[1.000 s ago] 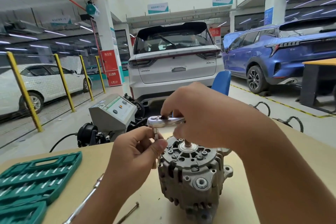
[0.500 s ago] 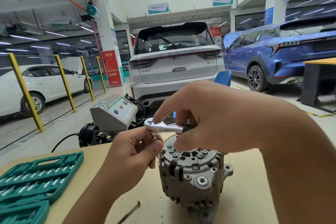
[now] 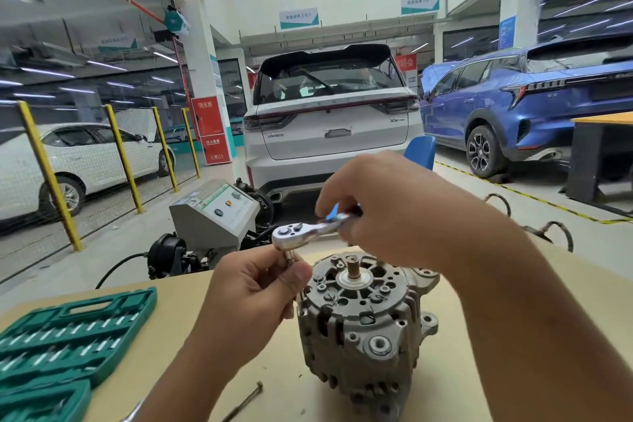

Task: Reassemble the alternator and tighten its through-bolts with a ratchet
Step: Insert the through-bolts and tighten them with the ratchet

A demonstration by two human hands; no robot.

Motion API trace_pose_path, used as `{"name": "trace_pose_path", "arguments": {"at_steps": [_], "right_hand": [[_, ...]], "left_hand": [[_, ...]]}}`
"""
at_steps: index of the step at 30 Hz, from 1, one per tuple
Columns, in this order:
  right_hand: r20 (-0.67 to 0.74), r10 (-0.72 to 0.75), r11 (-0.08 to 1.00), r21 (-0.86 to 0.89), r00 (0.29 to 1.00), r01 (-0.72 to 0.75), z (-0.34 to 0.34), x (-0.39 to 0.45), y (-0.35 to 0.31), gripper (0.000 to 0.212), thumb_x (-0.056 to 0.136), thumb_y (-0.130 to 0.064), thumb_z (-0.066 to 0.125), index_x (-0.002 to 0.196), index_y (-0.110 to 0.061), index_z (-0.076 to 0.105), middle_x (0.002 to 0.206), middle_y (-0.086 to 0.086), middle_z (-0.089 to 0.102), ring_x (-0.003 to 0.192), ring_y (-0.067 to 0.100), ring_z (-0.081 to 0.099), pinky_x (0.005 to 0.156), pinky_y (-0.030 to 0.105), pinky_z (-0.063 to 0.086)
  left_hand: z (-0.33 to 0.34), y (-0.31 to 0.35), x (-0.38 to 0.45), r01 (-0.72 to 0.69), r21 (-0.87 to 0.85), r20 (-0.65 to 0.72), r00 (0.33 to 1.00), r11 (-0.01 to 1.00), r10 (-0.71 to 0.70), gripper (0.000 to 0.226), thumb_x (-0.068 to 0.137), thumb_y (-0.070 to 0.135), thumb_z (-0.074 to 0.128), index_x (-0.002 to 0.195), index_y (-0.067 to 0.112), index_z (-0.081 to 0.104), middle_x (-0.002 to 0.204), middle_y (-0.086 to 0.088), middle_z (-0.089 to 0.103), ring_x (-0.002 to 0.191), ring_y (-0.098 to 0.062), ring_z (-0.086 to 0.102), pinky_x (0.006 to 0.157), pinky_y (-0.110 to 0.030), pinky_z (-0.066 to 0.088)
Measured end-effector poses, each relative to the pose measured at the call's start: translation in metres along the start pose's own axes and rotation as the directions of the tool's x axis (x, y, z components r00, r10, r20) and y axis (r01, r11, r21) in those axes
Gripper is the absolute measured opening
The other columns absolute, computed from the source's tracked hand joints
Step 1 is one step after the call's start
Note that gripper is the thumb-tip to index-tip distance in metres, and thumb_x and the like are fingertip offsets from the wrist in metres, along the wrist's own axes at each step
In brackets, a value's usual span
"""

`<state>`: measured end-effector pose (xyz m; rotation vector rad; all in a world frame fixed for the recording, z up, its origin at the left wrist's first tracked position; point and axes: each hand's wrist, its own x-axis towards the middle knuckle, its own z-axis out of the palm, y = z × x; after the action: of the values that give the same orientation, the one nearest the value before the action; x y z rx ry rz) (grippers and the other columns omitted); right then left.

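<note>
Both hands (image 3: 253, 295) curled round ratchet (image 3: 310, 232)

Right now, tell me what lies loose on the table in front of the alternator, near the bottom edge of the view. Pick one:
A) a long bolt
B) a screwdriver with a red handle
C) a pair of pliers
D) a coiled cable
A: a slim long bolt with a small head lies flat on the table, ahead of the alternator and apart from it.

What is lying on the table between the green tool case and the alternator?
In the head view, the left hand and forearm cross that stretch; nearer the front edge, a loose long bolt lies between green tool case and alternator.
</note>
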<state>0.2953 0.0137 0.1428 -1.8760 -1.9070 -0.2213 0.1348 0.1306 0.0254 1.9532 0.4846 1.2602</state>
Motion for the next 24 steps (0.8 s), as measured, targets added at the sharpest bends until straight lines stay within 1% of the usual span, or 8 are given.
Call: {"name": "trace_pose_path", "arguments": {"at_steps": [1, 3, 7, 10, 13, 18, 20, 24], "right_hand": [[-0.009, 0.019, 0.999, -0.034, 1.000, -0.019, 0.002, 0.001, 0.000, 0.029, 0.090, -0.012, 0.065, 0.108, -0.034, 0.073, 0.102, -0.008, 0.067, 0.090, 0.020, 0.064, 0.081, 0.040, 0.058], [0.018, 0.003, 0.998, -0.062, 1.000, -0.002, 0.003, 0.000, -0.003, 0.016, 0.088, -0.018, 0.069, 0.101, -0.026, 0.075, 0.095, -0.003, 0.069, 0.082, 0.021, 0.067, 0.074, 0.039, 0.061], [0.101, -0.076, 0.997, 0.032, 0.992, 0.074, -0.010, -0.010, -0.007, 0.021, 0.082, -0.034, 0.078, 0.102, -0.038, 0.074, 0.080, -0.020, 0.055, 0.069, 0.000, 0.055, 0.053, 0.019, 0.047], [0.041, -0.002, 1.000, 0.004, 0.999, 0.002, -0.007, -0.005, 0.000, 0.034, 0.088, -0.012, 0.067, 0.105, -0.040, 0.074, 0.092, -0.017, 0.061, 0.083, 0.011, 0.062, 0.069, 0.034, 0.059], [-0.002, 0.049, 0.997, -0.051, 0.999, -0.049, 0.000, -0.001, 0.000, 0.016, 0.089, -0.013, 0.066, 0.095, -0.026, 0.072, 0.093, -0.003, 0.066, 0.086, 0.026, 0.066, 0.076, 0.041, 0.061], [0.048, -0.039, 0.994, -0.102, 0.998, 0.044, -0.002, -0.006, -0.011, 0.008, 0.084, -0.022, 0.073, 0.090, -0.018, 0.072, 0.081, -0.002, 0.066, 0.073, 0.023, 0.067, 0.061, 0.036, 0.060], [0.049, -0.025, 0.998, -0.060, 0.999, 0.028, -0.003, -0.004, -0.009, 0.003, 0.086, -0.018, 0.072, 0.087, -0.016, 0.073, 0.076, 0.000, 0.067, 0.073, 0.024, 0.066, 0.065, 0.040, 0.061], [0.053, 0.039, 0.997, -0.061, 0.998, -0.036, -0.001, -0.002, -0.002, 0.010, 0.093, -0.020, 0.067, 0.098, -0.021, 0.075, 0.088, -0.001, 0.069, 0.079, 0.023, 0.067, 0.072, 0.040, 0.061]], "left_hand": [[-0.001, 0.000, 0.000, 0.003, 0.001, 0.009, 1.000, 1.000, -0.003, 0.016, 0.084, 0.029, 0.072, 0.074, 0.016, 0.074, 0.048, -0.005, 0.055, 0.040, -0.011, 0.049, 0.042, -0.019, 0.037], [-0.003, -0.001, 0.000, 0.000, 0.004, 0.015, 1.000, 1.000, -0.001, 0.014, 0.083, 0.029, 0.072, 0.075, 0.018, 0.075, 0.050, -0.006, 0.056, 0.041, -0.011, 0.050, 0.043, -0.020, 0.038], [-0.001, -0.001, -0.001, -0.013, -0.007, 0.002, 1.000, 1.000, 0.013, 0.009, 0.085, 0.026, 0.071, 0.081, 0.018, 0.074, 0.056, -0.007, 0.059, 0.045, -0.011, 0.047, 0.046, -0.019, 0.037], [0.000, 0.001, -0.001, 0.008, -0.045, 0.033, 0.999, 0.999, -0.007, 0.006, 0.084, 0.023, 0.070, 0.080, 0.019, 0.073, 0.067, -0.022, 0.063, 0.046, -0.009, 0.042, 0.046, -0.019, 0.035], [0.001, 0.004, -0.001, 0.031, -0.077, 0.044, 0.999, 0.997, -0.028, 0.007, 0.084, 0.022, 0.069, 0.080, 0.018, 0.072, 0.070, -0.029, 0.059, 0.043, -0.010, 0.039, 0.044, -0.019, 0.034], [0.009, 0.001, -0.004, -0.007, -0.032, -0.099, 0.995, 0.999, 0.004, 0.027, 0.085, 0.038, 0.069, 0.073, 0.015, 0.074, 0.048, 0.003, 0.055, 0.038, -0.007, 0.041, 0.043, -0.016, 0.033], [0.011, 0.001, -0.004, -0.013, -0.015, -0.114, 0.993, 1.000, 0.011, 0.028, 0.085, 0.040, 0.069, 0.072, 0.016, 0.074, 0.049, 0.003, 0.057, 0.038, -0.005, 0.042, 0.043, -0.015, 0.034], [0.009, 0.005, -0.003, 0.024, -0.075, -0.075, 0.997, 0.997, -0.029, 0.028, 0.087, 0.039, 0.077, 0.072, 0.016, 0.073, 0.059, -0.008, 0.066, 0.038, -0.010, 0.043, 0.041, -0.019, 0.034]]}}
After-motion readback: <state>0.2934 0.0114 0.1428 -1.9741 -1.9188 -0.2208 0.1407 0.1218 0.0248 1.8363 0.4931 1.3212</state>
